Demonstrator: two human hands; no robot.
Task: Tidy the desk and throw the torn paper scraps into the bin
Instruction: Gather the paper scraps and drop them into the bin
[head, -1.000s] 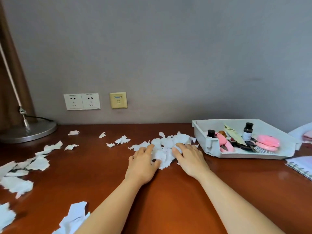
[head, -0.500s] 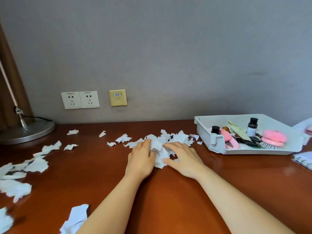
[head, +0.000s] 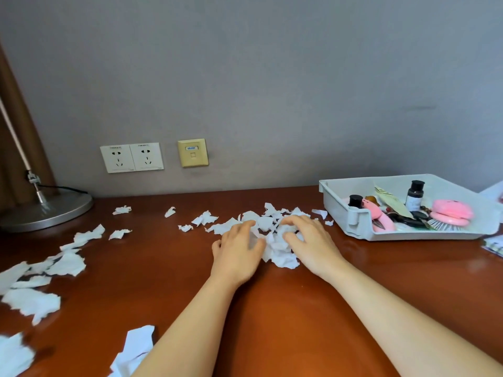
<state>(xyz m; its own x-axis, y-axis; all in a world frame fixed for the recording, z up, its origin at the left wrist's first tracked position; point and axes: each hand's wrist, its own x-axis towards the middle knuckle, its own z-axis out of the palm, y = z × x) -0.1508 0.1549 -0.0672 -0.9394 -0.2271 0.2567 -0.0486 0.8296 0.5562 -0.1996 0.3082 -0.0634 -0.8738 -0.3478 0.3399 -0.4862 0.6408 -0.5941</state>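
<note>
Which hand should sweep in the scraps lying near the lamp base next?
Left, probably. The left hand sits on that side of the central pile; the right hand would have to cross over it.

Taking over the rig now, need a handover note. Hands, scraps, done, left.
Left hand: fingers flat on the pile of scraps, mid-desk.
Right hand: fingers curled into the same pile.
Loose scraps lie across the left of the desk, with a few more behind the pile. Bin not in view.
Done: some scraps are gathered into one pile.
Left: collect the rest and bin it all. The tray at right holds small items.
</note>
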